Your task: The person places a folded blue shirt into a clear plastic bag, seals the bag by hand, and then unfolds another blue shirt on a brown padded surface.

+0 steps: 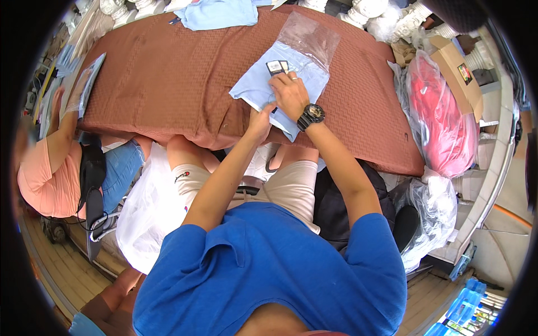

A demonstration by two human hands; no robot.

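Note:
A folded light blue shirt (pixel 251 85) lies at a slant on the brown-covered table, partly inside a clear plastic bag (pixel 314 35) whose far end lies flat beyond it. My left hand (pixel 259 121) is closed on the near edge of the shirt, thumb on top, beside a small black piece. My right hand (pixel 290 96), with a ring and a black watch on the wrist, rests over the shirt. Its bent fingers pinch the dark and white hang tags (pixel 277 67). The palm side of both hands is hidden.
Another light blue garment (pixel 218 14) lies at the table's (pixel 162 73) far edge. To the left, a person in a peach top (pixel 47 179) handles a bagged blue garment (pixel 91 84). At right stand a bag of red material (pixel 434 112) and a cardboard box (pixel 458 75).

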